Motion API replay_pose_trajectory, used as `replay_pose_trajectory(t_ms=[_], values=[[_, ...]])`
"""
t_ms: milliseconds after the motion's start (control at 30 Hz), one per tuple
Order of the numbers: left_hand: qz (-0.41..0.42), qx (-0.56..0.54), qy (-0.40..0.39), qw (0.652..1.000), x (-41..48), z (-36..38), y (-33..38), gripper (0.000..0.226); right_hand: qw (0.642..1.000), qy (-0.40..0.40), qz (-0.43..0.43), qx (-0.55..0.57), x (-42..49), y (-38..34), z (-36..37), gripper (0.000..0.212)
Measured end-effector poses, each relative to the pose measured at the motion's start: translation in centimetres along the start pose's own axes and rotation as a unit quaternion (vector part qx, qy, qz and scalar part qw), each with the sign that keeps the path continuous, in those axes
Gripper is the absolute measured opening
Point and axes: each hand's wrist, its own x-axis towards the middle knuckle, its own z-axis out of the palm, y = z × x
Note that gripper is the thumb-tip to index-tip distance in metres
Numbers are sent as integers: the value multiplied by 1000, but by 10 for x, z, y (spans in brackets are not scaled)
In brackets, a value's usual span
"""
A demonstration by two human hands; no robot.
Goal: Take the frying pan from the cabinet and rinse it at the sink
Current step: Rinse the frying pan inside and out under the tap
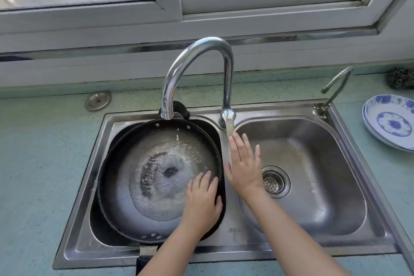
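Note:
A dark frying pan (125,177) lies in the left basin of a steel double sink (226,237), its long handle (144,257) pointing toward me over the front rim. A thin stream of water runs from the chrome faucet (197,63) into the pan, where foamy water pools. My left hand (201,201) rests flat on the pan's inner right wall, thumb over the rim. My right hand (243,161) hovers with straight spread fingers over the divider, fingertips just below the faucet lever (229,123).
The right basin (313,163) holds only a drain strainer (273,181). A small second tap (333,89) stands at the sink's back right corner. Stacked blue-and-white plates (392,123) and a steel scourer (401,77) sit on the green counter at right. A window frame runs behind.

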Motion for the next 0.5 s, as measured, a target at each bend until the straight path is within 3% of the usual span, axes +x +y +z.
replay_pose_trajectory(t_ms=[167, 333, 500], values=[[6, 2, 4, 1000, -3, 0, 3, 48, 1000, -20, 20, 4, -1, -6, -5, 87], [8, -10, 24, 1000, -12, -7, 1, 45, 998, -25, 49, -6, -15, -8, -12, 59], [1, -21, 57, 998, -38, -21, -11, 45, 997, -39, 63, 29, -49, -28, -23, 55]])
